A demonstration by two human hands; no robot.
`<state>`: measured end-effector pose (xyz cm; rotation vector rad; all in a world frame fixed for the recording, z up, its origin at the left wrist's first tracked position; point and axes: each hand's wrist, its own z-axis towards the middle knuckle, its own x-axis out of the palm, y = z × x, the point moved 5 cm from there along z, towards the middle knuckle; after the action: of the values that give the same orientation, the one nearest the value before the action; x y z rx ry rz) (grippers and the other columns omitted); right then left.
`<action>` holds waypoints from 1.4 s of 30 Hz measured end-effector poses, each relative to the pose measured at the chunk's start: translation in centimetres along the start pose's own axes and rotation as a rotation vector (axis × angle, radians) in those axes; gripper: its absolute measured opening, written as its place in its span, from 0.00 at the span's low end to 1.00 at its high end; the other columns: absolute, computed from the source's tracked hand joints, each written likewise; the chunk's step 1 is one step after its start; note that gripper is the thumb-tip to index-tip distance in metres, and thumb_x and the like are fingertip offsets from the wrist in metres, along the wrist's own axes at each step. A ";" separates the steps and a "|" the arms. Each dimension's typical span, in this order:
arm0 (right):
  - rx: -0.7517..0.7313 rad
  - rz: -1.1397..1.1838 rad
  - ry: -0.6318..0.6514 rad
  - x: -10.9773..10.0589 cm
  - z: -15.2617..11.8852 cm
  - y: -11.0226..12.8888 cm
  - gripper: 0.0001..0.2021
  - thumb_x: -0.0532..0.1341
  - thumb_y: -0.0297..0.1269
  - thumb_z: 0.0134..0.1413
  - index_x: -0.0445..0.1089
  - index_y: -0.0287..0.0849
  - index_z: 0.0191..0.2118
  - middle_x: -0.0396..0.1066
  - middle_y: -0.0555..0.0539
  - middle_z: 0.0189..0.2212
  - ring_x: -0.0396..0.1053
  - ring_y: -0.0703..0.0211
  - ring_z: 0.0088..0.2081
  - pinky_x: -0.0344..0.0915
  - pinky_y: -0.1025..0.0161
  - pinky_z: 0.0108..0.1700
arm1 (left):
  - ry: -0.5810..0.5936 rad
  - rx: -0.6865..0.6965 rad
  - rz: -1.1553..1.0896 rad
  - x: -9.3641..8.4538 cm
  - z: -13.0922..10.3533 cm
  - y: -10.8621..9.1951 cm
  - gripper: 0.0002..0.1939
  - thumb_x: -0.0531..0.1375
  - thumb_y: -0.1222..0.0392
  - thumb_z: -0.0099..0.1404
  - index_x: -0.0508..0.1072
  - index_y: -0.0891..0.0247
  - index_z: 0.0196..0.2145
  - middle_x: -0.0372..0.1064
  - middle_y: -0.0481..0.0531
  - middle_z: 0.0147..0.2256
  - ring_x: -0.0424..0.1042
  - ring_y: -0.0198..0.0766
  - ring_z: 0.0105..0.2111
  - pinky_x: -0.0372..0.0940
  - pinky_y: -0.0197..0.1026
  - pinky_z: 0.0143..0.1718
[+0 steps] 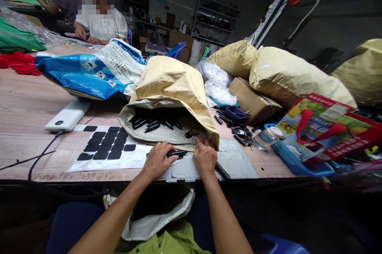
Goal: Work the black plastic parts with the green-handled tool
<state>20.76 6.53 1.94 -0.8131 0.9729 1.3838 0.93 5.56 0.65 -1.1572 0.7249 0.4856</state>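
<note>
An open tan woven sack lies on the table, its mouth facing me, with several black cylindrical parts inside. My left hand is closed around a black part just in front of the sack's mouth. To its right, my right hand is at the sack's lower right edge, its fingers closed on a small dark-headed piece. A black rod shows beside that hand, over a grey board. Left of the sack, black rounded-square pads lie in rows on a white sheet.
A white power bank with a cable and a blue-white sack are at left. Black parts, a glass jar, a blue basket and a red gift bag stand at right. Full sacks lie behind; two people sit at back left.
</note>
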 end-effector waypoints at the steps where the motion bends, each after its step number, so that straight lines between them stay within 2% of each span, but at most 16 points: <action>1: 0.002 -0.002 0.001 0.0 0.0 0.0 0.20 0.57 0.32 0.62 0.73 0.51 0.58 0.73 0.43 0.41 0.69 0.56 0.42 0.58 0.64 0.41 | 0.000 0.000 0.001 0.0 0.0 0.0 0.09 0.63 0.54 0.64 0.76 0.57 0.41 0.72 0.50 0.38 0.67 0.43 0.40 0.60 0.44 0.43; 9: -0.003 0.009 -0.002 -0.2 0.1 0.0 0.20 0.57 0.32 0.62 0.73 0.52 0.57 0.73 0.44 0.41 0.69 0.54 0.42 0.59 0.63 0.42 | 0.000 0.007 0.001 -0.1 0.2 -0.2 0.10 0.60 0.52 0.68 0.76 0.58 0.41 0.72 0.51 0.38 0.67 0.44 0.41 0.60 0.45 0.44; 14: 0.000 0.026 -0.006 -0.3 0.2 0.0 0.20 0.57 0.31 0.60 0.74 0.52 0.56 0.74 0.44 0.42 0.69 0.54 0.43 0.59 0.63 0.44 | -0.027 0.032 -0.277 -1.6 -1.1 -1.4 0.16 0.51 0.50 0.74 0.75 0.59 0.45 0.74 0.51 0.39 0.70 0.41 0.40 0.63 0.42 0.44; 16: -0.004 0.030 -0.012 -0.3 0.2 0.0 0.20 0.57 0.31 0.61 0.74 0.53 0.56 0.74 0.44 0.42 0.69 0.54 0.43 0.60 0.63 0.44 | 0.040 0.044 -0.392 -2.1 -2.9 -2.3 0.16 0.51 0.50 0.74 0.74 0.58 0.47 0.74 0.50 0.37 0.71 0.39 0.37 0.64 0.39 0.41; 18: -0.003 0.039 -0.012 -0.2 0.2 0.0 0.20 0.57 0.31 0.61 0.74 0.52 0.56 0.74 0.44 0.43 0.69 0.54 0.44 0.60 0.63 0.44 | 0.178 0.068 -0.443 -2.2 -5.1 -3.3 0.16 0.51 0.49 0.74 0.74 0.57 0.47 0.74 0.48 0.35 0.71 0.37 0.34 0.63 0.38 0.38; 21: 0.005 0.049 -0.005 -0.1 0.2 -0.1 0.20 0.57 0.31 0.61 0.74 0.51 0.56 0.74 0.43 0.42 0.69 0.54 0.43 0.60 0.63 0.44 | 0.379 0.092 -0.406 -1.2 -8.5 -3.6 0.16 0.51 0.49 0.74 0.75 0.55 0.44 0.74 0.47 0.33 0.72 0.37 0.33 0.62 0.37 0.37; 23: 0.008 0.050 -0.002 -0.1 0.2 -0.1 0.20 0.57 0.31 0.61 0.74 0.51 0.56 0.74 0.44 0.42 0.69 0.54 0.43 0.60 0.63 0.43 | 0.446 0.042 -0.315 0.1 -10.3 -2.4 0.16 0.50 0.48 0.74 0.76 0.54 0.42 0.75 0.48 0.34 0.73 0.38 0.35 0.62 0.37 0.37; 28: -0.002 0.031 -0.009 -0.2 0.2 0.0 0.20 0.57 0.31 0.61 0.74 0.51 0.56 0.74 0.44 0.42 0.69 0.54 0.43 0.59 0.63 0.44 | 0.473 -0.291 0.030 3.7 -13.3 4.0 0.13 0.53 0.52 0.70 0.77 0.54 0.41 0.78 0.53 0.41 0.76 0.49 0.46 0.66 0.43 0.43; 31: -0.005 0.024 -0.010 -0.2 0.1 0.1 0.20 0.57 0.31 0.61 0.74 0.50 0.56 0.74 0.43 0.42 0.69 0.54 0.43 0.59 0.63 0.44 | 0.526 -0.426 0.149 5.1 -14.3 6.7 0.14 0.53 0.55 0.67 0.77 0.56 0.43 0.78 0.58 0.46 0.75 0.56 0.51 0.67 0.50 0.46; 33: -0.004 0.024 -0.010 -0.3 0.1 0.1 0.20 0.57 0.31 0.61 0.73 0.52 0.56 0.74 0.44 0.42 0.69 0.54 0.43 0.59 0.63 0.44 | 0.552 -0.453 0.177 5.6 -14.5 7.3 0.14 0.53 0.55 0.66 0.77 0.56 0.42 0.78 0.59 0.46 0.76 0.58 0.50 0.68 0.52 0.46; 37: 0.004 0.033 -0.014 -0.3 0.1 0.0 0.20 0.58 0.31 0.61 0.74 0.52 0.56 0.74 0.45 0.42 0.69 0.55 0.42 0.59 0.63 0.43 | 0.548 -0.454 0.219 5.9 -14.3 7.1 0.14 0.53 0.59 0.65 0.78 0.56 0.41 0.79 0.60 0.45 0.77 0.56 0.48 0.68 0.53 0.47; 42: -0.005 0.044 -0.018 -0.2 0.2 0.0 0.20 0.58 0.30 0.60 0.74 0.52 0.56 0.74 0.45 0.42 0.69 0.54 0.42 0.59 0.63 0.43 | 0.636 -0.431 0.352 6.4 -14.7 6.6 0.17 0.51 0.62 0.66 0.77 0.59 0.46 0.77 0.62 0.49 0.76 0.54 0.50 0.67 0.52 0.49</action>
<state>20.77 6.58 2.20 -0.7857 0.9787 1.4295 -3.06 -6.15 -11.59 -1.6236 1.4401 0.5895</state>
